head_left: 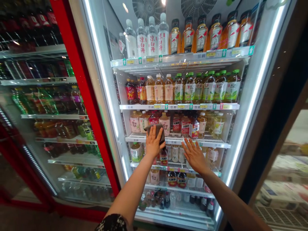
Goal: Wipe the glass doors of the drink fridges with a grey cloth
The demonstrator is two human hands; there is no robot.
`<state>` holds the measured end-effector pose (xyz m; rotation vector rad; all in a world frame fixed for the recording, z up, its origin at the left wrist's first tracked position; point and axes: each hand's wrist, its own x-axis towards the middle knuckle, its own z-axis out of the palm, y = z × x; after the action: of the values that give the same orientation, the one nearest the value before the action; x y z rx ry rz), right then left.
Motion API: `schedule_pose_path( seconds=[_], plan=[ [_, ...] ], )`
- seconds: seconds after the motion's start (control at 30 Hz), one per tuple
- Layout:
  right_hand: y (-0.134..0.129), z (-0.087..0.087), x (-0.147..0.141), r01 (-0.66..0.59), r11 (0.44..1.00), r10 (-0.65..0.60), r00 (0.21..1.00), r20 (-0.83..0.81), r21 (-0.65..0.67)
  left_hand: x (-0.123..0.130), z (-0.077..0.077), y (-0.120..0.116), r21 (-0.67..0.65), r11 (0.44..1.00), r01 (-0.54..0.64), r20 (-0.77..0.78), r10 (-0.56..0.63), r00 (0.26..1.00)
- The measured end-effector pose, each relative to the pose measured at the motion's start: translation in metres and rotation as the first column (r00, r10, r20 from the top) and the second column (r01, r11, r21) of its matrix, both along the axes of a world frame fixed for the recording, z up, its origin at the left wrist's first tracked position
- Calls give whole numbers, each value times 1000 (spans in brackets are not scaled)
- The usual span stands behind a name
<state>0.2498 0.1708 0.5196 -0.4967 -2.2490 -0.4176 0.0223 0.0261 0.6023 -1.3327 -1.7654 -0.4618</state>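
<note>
My left hand (154, 141) lies over a dark grey cloth (159, 131), holding it against the glass door (154, 70) of a lit drinks fridge. Beyond the glass, level with the cloth, a shelf carries pink-labelled and red-labelled bottles (185, 124). To the right, my right hand (194, 154) is spread with its palm towards the same glass; it holds nothing, and whether the whole palm touches cannot be seen. Its fingertips are over the edge of that shelf.
Higher shelves hold clear water bottles (141, 40), amber bottles (201, 35) and green-capped tea bottles (190, 88). More bottles stand lower down. On the left is a red-framed fridge (72, 54) with soft drinks. An open rack with packages (284, 186) is at the right.
</note>
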Motion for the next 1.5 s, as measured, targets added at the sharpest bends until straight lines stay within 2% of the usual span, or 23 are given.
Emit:
schedule_pose_path(
  seconds=[0.1, 0.17, 0.2, 0.27, 0.33, 0.4, 0.5, 0.6, 0.63, 0.7, 0.77, 0.83, 0.87, 0.93, 1.0, 1.07, 1.1, 1.17, 1.23, 1.3, 1.33, 1.4, 1.5],
  plan=[
    [-2, -2, -2, 14, 1000, -14, 1000, -23, -6, 4, -33, -7, -61, 998, 13, -17, -14, 1000],
    [-3, -2, -2, 17, 1000, -17, 999, -29, -7, 9, -42, -6, -145, 988, 59, -62, -68, 996],
    [-3, -2, -1, 16, 1000, -16, 999, -31, -9, 10, -40, -5, -175, 981, 80, -82, -96, 992],
    [-3, -2, 0, 10, 1000, -10, 999, -33, -15, 7, -26, -3, -188, 976, 106, -105, -128, 986],
    [-4, -2, 0, 9, 1000, -10, 999, -38, -21, -3, -9, -5, -135, 986, 100, -93, -113, 989],
    [-4, -3, 0, 14, 1000, -15, 999, -41, -24, -15, -5, -13, -34, 998, 45, -37, -46, 998],
    [-6, -5, -2, 25, 999, -26, 999, -45, -23, -25, -25, -28, 9, 1000, -21, 18, 21, 1000],
    [-5, -7, -3, 33, 999, -33, 998, -59, -7, -27, -42, -32, -153, 987, 54, -69, -65, 996],
    [-5, -8, -3, 34, 999, -34, 997, -64, 0, -27, -40, -31, -202, 976, 83, -101, -105, 989],
    [-3, -10, -4, 37, 999, -36, 997, -71, 13, -32, -22, -29, -233, 965, 117, -136, -152, 979],
    [-2, -13, -5, 40, 999, -38, 996, -75, 17, -42, 1, -30, -169, 980, 103, -123, -124, 985],
    [-1, -16, -7, 45, 999, -43, 996, -81, 15, -52, 13, -37, -54, 998, 34, -63, -38, 997],
    [-1, -17, -8, 47, 999, -45, 995, -85, 14, -57, 12, -43, -5, 1000, -9, -26, 9, 1000],
    [-1, -19, -9, 50, 999, -49, 994, -94, 14, -61, -2, -53, 32, 998, -62, 18, 62, 998],
    [0, -21, -9, 51, 998, -49, 994, -98, 23, -59, -19, -59, -11, 999, -52, 3, 52, 999],
    [1, -21, -8, 53, 998, -49, 994, -98, 39, -55, -23, -58, -91, 996, 1, -49, -5, 999],
    [1, -21, -7, 49, 998, -45, 994, -96, 47, -54, -18, -56, -128, 991, 29, -77, -39, 996],
    [3, -21, -6, 38, 998, -33, 995, -89, 57, -57, 4, -51, -157, 985, 66, -108, -84, 991],
    [3, -21, -5, 31, 998, -26, 996, -84, 63, -65, 29, -50, -105, 993, 57, -88, -66, 994],
    [3, -21, -5, 39, 997, -33, 996, -84, 68, -74, 37, -56, 3, 1000, -8, -20, 8, 1000],
    [2, -21, -6, 45, 996, -39, 996, -85, 71, -77, 32, -60, 51, 997, -50, 18, 49, 999],
    [1, -21, -7, 53, 996, -47, 995, -91, 75, -77, 8, -69, 87, 990, -107, 61, 102, 993],
    [1, -21, -8, 55, 995, -47, 994, -97, 78, -68, -33, -72, -72, 997, -18, -27, 16, 1000]
  ],
)
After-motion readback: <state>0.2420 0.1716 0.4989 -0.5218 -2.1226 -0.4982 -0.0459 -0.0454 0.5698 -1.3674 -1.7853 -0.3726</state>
